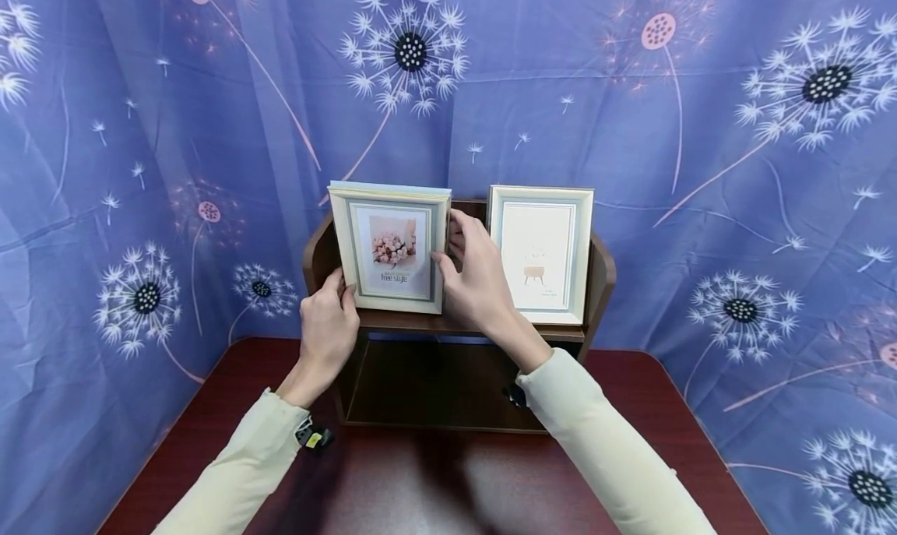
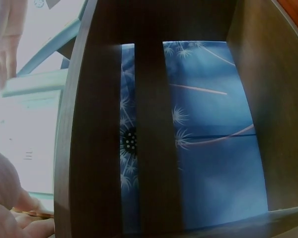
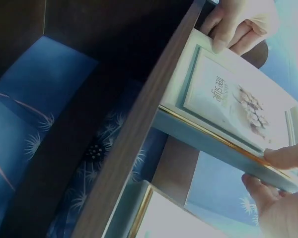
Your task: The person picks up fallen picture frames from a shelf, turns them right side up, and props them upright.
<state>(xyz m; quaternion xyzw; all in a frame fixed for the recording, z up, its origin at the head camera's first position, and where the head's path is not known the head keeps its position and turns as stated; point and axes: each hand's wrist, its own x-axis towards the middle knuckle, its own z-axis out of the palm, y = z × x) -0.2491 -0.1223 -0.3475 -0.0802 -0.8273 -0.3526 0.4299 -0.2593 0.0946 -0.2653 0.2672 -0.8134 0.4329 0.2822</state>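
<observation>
A pale picture frame (image 1: 343,255) with a pink flower print stands on the upper shelf of a dark brown wooden rack (image 1: 420,322), leaning slightly to the left. My left hand (image 1: 328,329) holds its lower left corner, thumb toward the front. At the right edge, my right hand (image 1: 480,282) pinches the frame, with the thumb on the front and the fingers around the side. The right wrist view shows the frame's thick blue-grey side with a gold line, its lower edge at the shelf board (image 3: 139,111). To the right stands a second pale frame (image 1: 585,255) with a stool print.
Below the upper shelf, the rack has an open lower compartment (image 1: 434,383). It stands on a glossy reddish-brown table (image 1: 392,480). A blue curtain (image 1: 546,138) with dandelion prints hangs behind and along both sides.
</observation>
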